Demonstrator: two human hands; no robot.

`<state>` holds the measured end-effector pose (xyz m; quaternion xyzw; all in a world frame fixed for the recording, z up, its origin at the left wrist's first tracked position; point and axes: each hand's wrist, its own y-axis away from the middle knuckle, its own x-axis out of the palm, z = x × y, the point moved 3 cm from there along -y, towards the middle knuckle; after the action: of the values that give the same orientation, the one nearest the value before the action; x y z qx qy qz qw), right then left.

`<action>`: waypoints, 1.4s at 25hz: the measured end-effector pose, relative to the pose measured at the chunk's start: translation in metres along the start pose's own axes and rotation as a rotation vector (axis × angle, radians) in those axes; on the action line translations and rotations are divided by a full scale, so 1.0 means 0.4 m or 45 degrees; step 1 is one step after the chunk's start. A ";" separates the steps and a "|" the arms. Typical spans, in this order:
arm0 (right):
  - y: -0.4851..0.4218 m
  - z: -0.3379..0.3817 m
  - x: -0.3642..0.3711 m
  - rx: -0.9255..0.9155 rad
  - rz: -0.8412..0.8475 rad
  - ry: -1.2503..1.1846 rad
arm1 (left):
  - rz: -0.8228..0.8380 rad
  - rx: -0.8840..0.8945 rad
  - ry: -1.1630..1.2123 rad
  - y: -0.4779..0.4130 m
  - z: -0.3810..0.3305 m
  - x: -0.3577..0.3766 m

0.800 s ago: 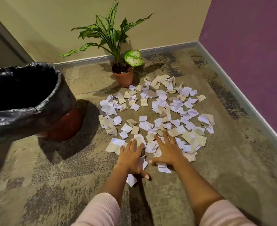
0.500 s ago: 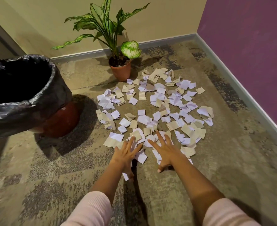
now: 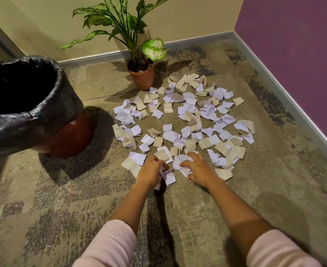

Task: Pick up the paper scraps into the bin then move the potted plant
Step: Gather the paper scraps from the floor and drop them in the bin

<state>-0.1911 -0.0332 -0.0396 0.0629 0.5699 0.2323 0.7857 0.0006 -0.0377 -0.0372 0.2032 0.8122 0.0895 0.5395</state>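
**Scrap collection under way; bin and plant untouched**

Nearest the camera, both forearms reach forward from pink sleeves. The left hand [image 3: 151, 171] is curled, its fingers closed on a small clutch of white scraps at the near edge of the litter. The right hand [image 3: 199, 169] lies just beside it, fingers bent and gathering over several pieces; whether they have fully clamped cannot be told.

Beyond the hands, the paper scraps [image 3: 187, 120] lie spread in a rough circle on the mottled floor [image 3: 62, 199], white and beige pieces overlapping.

To the left, well apart from the hands, stands the bin [image 3: 33, 105], lined with a black bag, mouth open.

At the far edge, touching the litter's outer pieces, sits the potted plant [image 3: 141, 74] near the wall.

Assessment: early stage. Recommended practice is to rake pieces inward into one heap, compress firmly, then carry low over the bin mouth before releasing, so loose bits do not flutter back.
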 end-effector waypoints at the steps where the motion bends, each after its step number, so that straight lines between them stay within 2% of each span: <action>1: -0.001 0.001 0.000 0.010 -0.019 0.004 | -0.043 -0.034 0.076 0.000 0.001 -0.001; 5: -0.019 0.017 -0.005 0.041 -0.136 -0.110 | -0.230 -0.102 0.366 0.009 0.000 -0.037; 8: -0.039 0.035 -0.033 0.046 -0.223 -0.170 | -0.247 -0.090 0.396 0.019 -0.001 -0.067; 13: -0.041 0.025 -0.069 0.160 -0.248 -0.137 | -0.072 0.032 0.020 0.052 0.016 -0.059; 18: -0.014 0.024 -0.013 0.235 0.058 -0.066 | 0.164 0.061 -0.433 0.096 0.007 0.004; 20: -0.009 0.022 0.015 0.222 0.072 -0.026 | 0.191 0.016 -0.495 0.104 0.002 0.018; 24: -0.019 0.017 0.020 0.223 -0.052 -0.070 | 0.123 0.027 -0.383 0.102 0.005 0.027; 27: -0.025 0.019 0.017 0.223 -0.127 -0.157 | 0.104 -0.010 -0.193 0.091 0.014 0.031; 31: -0.024 0.009 0.001 0.251 -0.267 -0.331 | -0.051 -0.087 0.086 0.083 0.034 0.024; 33: -0.023 0.005 -0.005 0.281 -0.294 -0.367 | -0.013 -0.132 0.185 0.081 0.040 0.028; 35: -0.021 0.005 0.002 0.278 -0.203 -0.383 | 0.126 -0.139 0.176 0.078 0.029 0.037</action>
<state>-0.1864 -0.0398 -0.0427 0.1365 0.4710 0.0942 0.8664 0.0137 -0.0039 -0.0431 0.2068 0.8304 0.1738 0.4874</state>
